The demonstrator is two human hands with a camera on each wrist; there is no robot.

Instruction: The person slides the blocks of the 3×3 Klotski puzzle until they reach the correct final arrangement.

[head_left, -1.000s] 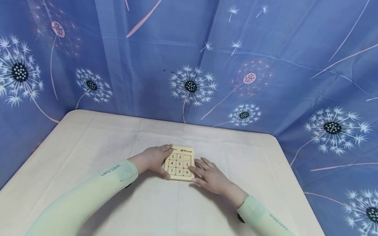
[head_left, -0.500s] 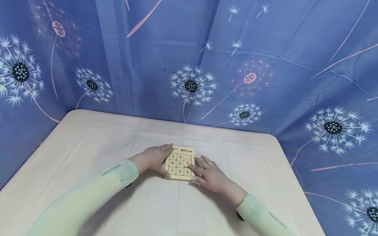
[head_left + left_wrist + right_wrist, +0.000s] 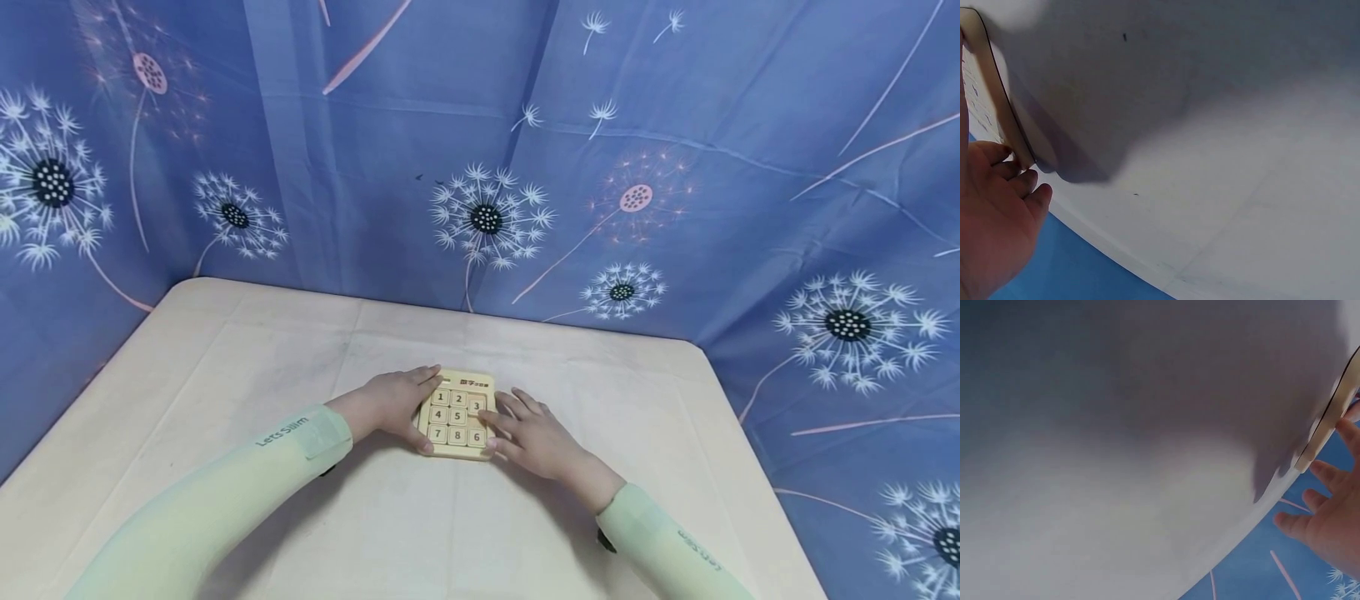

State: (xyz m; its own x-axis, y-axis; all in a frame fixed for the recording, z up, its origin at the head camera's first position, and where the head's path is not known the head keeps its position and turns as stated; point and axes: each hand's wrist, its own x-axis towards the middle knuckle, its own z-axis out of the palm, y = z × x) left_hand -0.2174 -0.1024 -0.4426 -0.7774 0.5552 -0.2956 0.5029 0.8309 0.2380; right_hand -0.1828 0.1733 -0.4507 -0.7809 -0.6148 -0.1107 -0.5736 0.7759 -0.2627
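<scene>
A yellow sliding number puzzle (image 3: 450, 453) lies on the table, its tiles numbered 1 to 8. Tile 3 (image 3: 476, 406) sits in the top right spot, and the vacant spot is below it, above tile 6 (image 3: 476, 437). My left hand (image 3: 392, 405) grips the puzzle's left side, thumb at the lower corner and fingers at the upper one. With fingers spread, my right hand (image 3: 542, 442) reaches in from the right; its index fingertip is at tile 3's lower edge and its thumb at the frame's right side. Both wrist views show the puzzle's side edge (image 3: 1002, 94) near the fingers.
The table (image 3: 300, 517) has a pale cloth cover. A blue curtain (image 3: 360, 167) with dandelion prints hangs behind it and along both sides. Pale green sleeves (image 3: 202, 492) cover both forearms.
Tile 3 has slid up from the middle right spot to the top right one. My right hand has moved slightly away from me with it. The left hand stays in place.
</scene>
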